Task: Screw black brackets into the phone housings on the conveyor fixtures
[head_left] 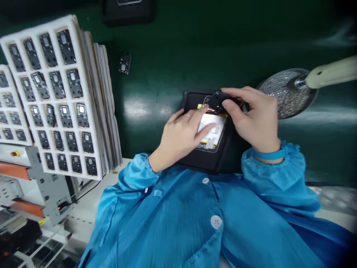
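A black fixture (195, 160) lies on the green belt in front of me, holding a device with a silvery plate and yellow tabs (212, 130). My left hand (181, 136) lies across the device, fingers stretched flat on it. My right hand (255, 119) pinches a small black part (217, 100) at the fixture's top edge. Both arms wear blue smock sleeves; a blue band circles my right wrist.
A stack of white trays (60, 93) filled with several small black parts leans at the left, with another tray (11, 108) beside it. One loose black part (124, 62) lies on the belt. A round dish of tiny screws (287, 93) sits at the right.
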A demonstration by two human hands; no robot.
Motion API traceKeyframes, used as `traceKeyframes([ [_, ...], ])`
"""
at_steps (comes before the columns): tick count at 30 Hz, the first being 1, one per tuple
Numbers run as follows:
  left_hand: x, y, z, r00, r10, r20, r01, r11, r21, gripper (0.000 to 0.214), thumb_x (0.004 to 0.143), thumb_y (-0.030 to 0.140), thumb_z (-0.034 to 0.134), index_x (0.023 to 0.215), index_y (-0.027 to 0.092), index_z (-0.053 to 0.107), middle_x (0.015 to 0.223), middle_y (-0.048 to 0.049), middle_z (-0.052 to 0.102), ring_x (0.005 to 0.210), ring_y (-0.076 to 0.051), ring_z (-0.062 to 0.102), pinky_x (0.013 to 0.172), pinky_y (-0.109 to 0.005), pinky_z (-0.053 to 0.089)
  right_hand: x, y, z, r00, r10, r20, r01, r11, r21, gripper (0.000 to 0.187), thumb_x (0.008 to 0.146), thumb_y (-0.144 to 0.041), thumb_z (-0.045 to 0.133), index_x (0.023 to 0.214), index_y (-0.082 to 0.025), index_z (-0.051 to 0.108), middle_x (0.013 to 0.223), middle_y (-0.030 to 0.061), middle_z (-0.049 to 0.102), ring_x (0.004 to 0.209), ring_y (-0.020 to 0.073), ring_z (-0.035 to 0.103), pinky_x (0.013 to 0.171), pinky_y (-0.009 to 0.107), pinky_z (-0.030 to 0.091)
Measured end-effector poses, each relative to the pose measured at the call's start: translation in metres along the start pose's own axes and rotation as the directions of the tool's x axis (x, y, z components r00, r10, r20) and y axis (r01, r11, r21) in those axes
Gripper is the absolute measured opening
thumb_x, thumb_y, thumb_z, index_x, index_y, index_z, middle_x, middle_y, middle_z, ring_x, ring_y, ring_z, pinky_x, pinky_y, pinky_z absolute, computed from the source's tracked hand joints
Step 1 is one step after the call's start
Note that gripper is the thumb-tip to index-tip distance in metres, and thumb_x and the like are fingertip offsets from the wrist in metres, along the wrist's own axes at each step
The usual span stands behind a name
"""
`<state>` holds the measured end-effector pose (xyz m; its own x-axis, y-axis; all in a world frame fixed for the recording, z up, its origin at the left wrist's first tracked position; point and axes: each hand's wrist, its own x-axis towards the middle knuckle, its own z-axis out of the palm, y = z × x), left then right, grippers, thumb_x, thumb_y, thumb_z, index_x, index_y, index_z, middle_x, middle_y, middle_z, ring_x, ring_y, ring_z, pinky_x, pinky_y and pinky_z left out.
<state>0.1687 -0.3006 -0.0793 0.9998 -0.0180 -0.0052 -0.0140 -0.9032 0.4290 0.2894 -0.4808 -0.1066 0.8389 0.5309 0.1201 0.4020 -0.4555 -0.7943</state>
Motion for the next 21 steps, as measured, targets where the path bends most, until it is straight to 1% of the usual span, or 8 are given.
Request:
traceKeyframes([
  [1, 0.006, -0.008, -0.003, 1.000, 0.006, -0.012, -0.006, 1.000, -0.020, 0.054, 0.117, 0.048, 0.043, 0.153, 0.013, 0.062, 0.151, -0.0128, 0.073, 0.135, -0.024, 0.073, 0.122, -0.041, 0.052, 0.001, -0.001, -0.001, 1.000, 0.010, 0.021, -0.010, 1.000, 0.003, 0.033, 0.102, -0.034, 0.067, 0.129, -0.020, 0.080, 0.106, 0.0066, 0.079, 0.088, 0.0154, 0.069, 0.080, 0.031, 0.053],
  [3, 0.020, -0.022, -0.002, 0.995, 0.095, -0.016, -0.095, 0.995, -0.023, 0.045, 0.117, 0.037, 0.045, 0.155, 0.019, 0.060, 0.159, -0.0105, 0.067, 0.143, -0.021, 0.067, 0.126, -0.041, 0.047, 0.003, -0.001, -0.002, 0.998, 0.019, 0.065, -0.019, 1.000, 0.002, 0.037, 0.104, -0.035, 0.065, 0.136, -0.021, 0.078, 0.112, 0.0074, 0.079, 0.091, 0.0160, 0.070, 0.081, 0.031, 0.055],
  [5, 0.034, -0.034, 0.004, 0.975, 0.221, 0.017, -0.221, 0.975, -0.011, 0.041, 0.117, 0.027, 0.045, 0.154, 0.024, 0.062, 0.163, -0.0062, 0.064, 0.149, -0.018, 0.062, 0.133, -0.043, 0.038, 0.003, 0.001, -0.001, 0.995, 0.008, 0.098, -0.007, 1.000, -0.017, 0.042, 0.105, -0.039, 0.062, 0.141, -0.021, 0.075, 0.115, 0.0085, 0.078, 0.095, 0.0176, 0.072, 0.083, 0.032, 0.056],
  [7, 0.043, -0.042, 0.011, 0.959, 0.277, 0.060, -0.278, 0.961, 0.002, 0.041, 0.117, 0.022, 0.043, 0.150, 0.027, 0.065, 0.160, -0.0031, 0.067, 0.147, -0.016, 0.063, 0.135, -0.043, 0.035, 0.002, 0.004, 0.000, 0.994, -0.019, 0.108, 0.024, 0.999, -0.046, 0.043, 0.106, -0.043, 0.060, 0.142, -0.023, 0.074, 0.112, 0.0085, 0.078, 0.096, 0.0196, 0.072, 0.085, 0.035, 0.057],
  [12, 0.049, -0.048, 0.009, 0.950, 0.280, 0.137, -0.288, 0.957, 0.037, 0.048, 0.117, 0.038, 0.046, 0.164, 0.028, 0.054, 0.166, -0.0064, 0.061, 0.153, -0.018, 0.058, 0.136, -0.045, 0.031, -0.002, 0.014, 0.005, 0.996, -0.077, 0.049, 0.080, 0.995, -0.059, 0.042, 0.107, -0.045, 0.058, 0.141, -0.026, 0.074, 0.107, 0.0070, 0.076, 0.093, 0.0206, 0.072, 0.085, 0.038, 0.059],
  [15, 0.049, -0.049, 0.007, 0.950, 0.273, 0.149, -0.282, 0.958, 0.043, 0.048, 0.118, 0.036, 0.044, 0.164, 0.027, 0.053, 0.165, -0.0080, 0.062, 0.149, -0.020, 0.061, 0.133, -0.047, 0.031, -0.003, 0.014, 0.006, 0.993, -0.089, 0.072, 0.094, 0.993, -0.068, 0.043, 0.108, -0.044, 0.056, 0.144, -0.025, 0.072, 0.106, 0.0077, 0.075, 0.092, 0.0203, 0.071, 0.085, 0.037, 0.060],
  [19, 0.049, -0.050, 0.010, 0.955, 0.273, 0.120, -0.281, 0.958, 0.056, 0.044, 0.118, 0.038, 0.045, 0.156, 0.026, 0.063, 0.157, -0.0082, 0.069, 0.145, -0.021, 0.063, 0.131, -0.050, 0.030, -0.011, 0.012, 0.000, 0.988, -0.125, 0.092, 0.139, 0.975, -0.175, 0.042, 0.107, -0.046, 0.059, 0.141, -0.025, 0.072, 0.132, 0.0114, 0.073, 0.122, 0.0275, 0.069, 0.106, 0.050, 0.056],
  [21, 0.048, -0.049, 0.013, 0.957, 0.270, 0.104, -0.278, 0.958, 0.073, 0.041, 0.117, 0.039, 0.045, 0.148, 0.027, 0.070, 0.153, -0.0071, 0.072, 0.144, -0.021, 0.063, 0.130, -0.050, 0.031, -0.018, 0.015, -0.003, 0.987, -0.135, 0.085, 0.152, 0.958, -0.244, 0.035, 0.106, -0.046, 0.063, 0.132, -0.027, 0.075, 0.139, 0.0099, 0.071, 0.127, 0.0292, 0.067, 0.110, 0.055, 0.050],
])
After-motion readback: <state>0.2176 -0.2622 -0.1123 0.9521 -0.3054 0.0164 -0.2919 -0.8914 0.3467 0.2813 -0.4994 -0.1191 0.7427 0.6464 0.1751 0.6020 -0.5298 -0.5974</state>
